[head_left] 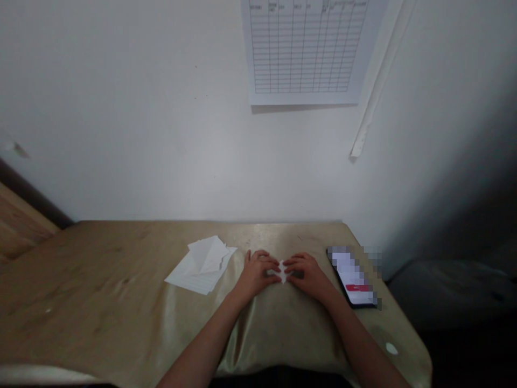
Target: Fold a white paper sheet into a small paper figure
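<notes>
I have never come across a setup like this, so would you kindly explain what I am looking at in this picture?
Gladly. There is no robot here: a person is working with two bare hands. The single picture comes from a camera worn on that person's head, looking forward and down.

The left hand and right hand meet over a table with a brownish, wrinkled surface. Their fingertips touch a small white piece, apparently paper, between them; how firmly it is gripped is hard to tell.

To the left lie overlapping white sheets. To the right lies a phone, its lit screen partly pixelated. Behind, a printed grid hangs on the white wall.
</notes>
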A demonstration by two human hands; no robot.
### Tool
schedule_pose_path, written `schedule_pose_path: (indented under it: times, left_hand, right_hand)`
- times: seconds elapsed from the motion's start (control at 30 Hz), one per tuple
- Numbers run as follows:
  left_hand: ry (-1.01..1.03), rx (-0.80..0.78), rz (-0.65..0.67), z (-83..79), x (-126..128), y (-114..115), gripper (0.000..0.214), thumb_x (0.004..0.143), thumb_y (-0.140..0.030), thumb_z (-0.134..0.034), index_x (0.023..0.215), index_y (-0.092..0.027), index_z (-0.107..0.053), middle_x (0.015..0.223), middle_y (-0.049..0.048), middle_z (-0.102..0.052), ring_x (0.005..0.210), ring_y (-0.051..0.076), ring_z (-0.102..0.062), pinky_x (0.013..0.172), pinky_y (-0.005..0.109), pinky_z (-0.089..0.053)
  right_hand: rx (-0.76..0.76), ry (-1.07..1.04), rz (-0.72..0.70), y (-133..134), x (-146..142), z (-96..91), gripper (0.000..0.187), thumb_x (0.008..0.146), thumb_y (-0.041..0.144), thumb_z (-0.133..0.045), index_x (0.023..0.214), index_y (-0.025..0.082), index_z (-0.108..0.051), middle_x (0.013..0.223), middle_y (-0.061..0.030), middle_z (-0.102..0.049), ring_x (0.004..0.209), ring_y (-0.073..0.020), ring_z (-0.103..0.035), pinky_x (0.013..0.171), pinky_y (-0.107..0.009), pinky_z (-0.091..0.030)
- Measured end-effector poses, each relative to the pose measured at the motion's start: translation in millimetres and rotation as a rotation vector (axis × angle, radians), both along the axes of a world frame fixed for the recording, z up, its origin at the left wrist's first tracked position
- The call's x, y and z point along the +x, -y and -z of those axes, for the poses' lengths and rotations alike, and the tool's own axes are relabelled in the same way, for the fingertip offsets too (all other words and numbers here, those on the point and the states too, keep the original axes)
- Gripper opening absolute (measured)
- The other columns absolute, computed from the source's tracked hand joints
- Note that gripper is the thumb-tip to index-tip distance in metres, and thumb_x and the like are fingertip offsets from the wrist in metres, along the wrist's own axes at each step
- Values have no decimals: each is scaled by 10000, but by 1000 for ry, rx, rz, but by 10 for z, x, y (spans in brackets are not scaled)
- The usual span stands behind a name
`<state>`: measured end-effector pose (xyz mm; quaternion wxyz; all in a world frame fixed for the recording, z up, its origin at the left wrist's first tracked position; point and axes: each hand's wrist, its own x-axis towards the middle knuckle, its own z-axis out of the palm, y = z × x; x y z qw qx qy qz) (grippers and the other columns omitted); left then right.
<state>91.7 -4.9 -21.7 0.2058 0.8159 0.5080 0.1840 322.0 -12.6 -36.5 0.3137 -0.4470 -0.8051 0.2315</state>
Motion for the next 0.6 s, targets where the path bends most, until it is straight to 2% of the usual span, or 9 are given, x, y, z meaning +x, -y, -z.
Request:
schedule_pose_path:
  times: [0.6]
  left_hand:
    - [67, -54, -26, 1, -1, -29, 255, 761, -408, -853, 1008, -391, -795, 1236, 6, -748, 1310, 318, -508, 1176, 744, -13]
  right_hand:
    - [16, 6, -17, 6, 11, -10, 232, 772, 219, -803, 981, 318, -789, 1195, -1, -755, 1202, -260, -600, 1116, -507, -375]
